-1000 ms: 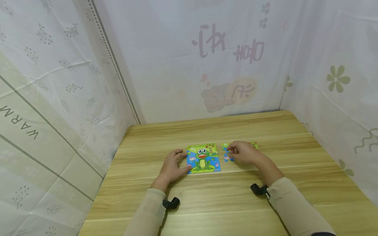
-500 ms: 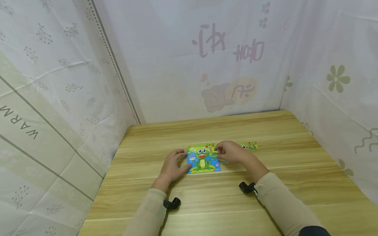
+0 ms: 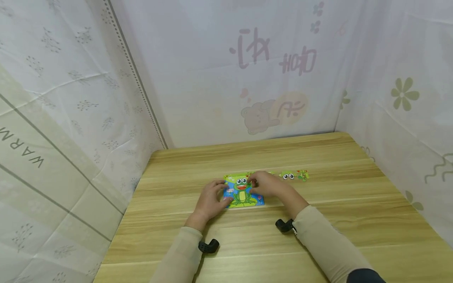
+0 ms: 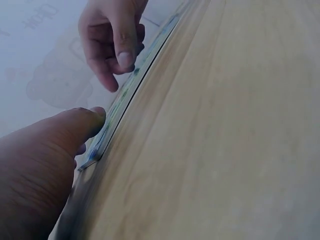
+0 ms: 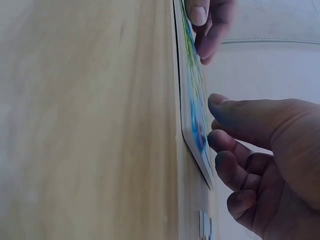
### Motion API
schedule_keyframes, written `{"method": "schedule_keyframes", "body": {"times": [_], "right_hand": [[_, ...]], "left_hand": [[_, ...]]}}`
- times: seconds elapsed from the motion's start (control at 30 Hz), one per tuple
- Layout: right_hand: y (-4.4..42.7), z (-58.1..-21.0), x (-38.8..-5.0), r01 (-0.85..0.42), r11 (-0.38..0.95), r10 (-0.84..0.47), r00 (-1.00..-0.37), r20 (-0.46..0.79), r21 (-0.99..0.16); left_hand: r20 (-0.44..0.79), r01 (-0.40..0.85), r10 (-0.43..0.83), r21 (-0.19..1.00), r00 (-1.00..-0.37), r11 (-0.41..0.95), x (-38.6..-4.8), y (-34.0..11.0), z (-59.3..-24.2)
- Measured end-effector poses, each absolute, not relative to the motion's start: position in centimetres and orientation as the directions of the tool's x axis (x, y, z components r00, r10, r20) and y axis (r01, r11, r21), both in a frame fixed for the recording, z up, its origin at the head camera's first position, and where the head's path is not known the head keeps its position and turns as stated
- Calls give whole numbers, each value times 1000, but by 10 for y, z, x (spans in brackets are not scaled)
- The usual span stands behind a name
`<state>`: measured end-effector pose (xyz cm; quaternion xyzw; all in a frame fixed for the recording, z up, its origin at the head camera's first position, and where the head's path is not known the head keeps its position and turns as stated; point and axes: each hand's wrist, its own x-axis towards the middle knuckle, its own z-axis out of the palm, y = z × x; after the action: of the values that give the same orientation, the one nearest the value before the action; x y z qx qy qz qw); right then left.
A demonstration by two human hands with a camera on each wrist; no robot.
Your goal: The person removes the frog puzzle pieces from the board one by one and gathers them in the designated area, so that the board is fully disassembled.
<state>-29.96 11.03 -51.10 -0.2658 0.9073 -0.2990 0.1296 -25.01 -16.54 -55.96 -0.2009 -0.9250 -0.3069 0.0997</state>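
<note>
Frog picture panel (image 3: 242, 197) lay flat on the wood-grain table (image 3: 247, 251), right between the two hands, and it showed the whole frog. Left hand (image 3: 209, 199) sat at the panel's left edge, thumb and fingers spread apart; couldn't tell if it was pressing down or just resting there. Right hand (image 3: 268, 184) hung over the panel's right side, fingers loosely bent, thumb clear of the forefinger. I saw nothing pinched in it, though whether it touched the panel was hard to call.

Off to the right of that hand, past its wrist, a frog-eyes puzzle piece (image 3: 288, 176) and a green puzzle piece with red dots (image 3: 303, 175) lay side by side. No clue if they were locked together.

The eyes were on the panel too, so my read was that the step was getting the picture squared up as a guide for the loose pieces. Next move probably called for the left hand to steady the panel and the right to pinch a piece by its thin edge.
</note>
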Motion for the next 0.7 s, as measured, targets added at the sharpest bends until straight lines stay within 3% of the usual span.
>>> {"method": "schedule_keyframes", "body": {"times": [0.7], "right_hand": [[97, -517, -299, -401, 711, -534, -842, -73, -577]], "left_hand": [[273, 396, 289, 549, -917, 736, -249, -162, -559]]}}
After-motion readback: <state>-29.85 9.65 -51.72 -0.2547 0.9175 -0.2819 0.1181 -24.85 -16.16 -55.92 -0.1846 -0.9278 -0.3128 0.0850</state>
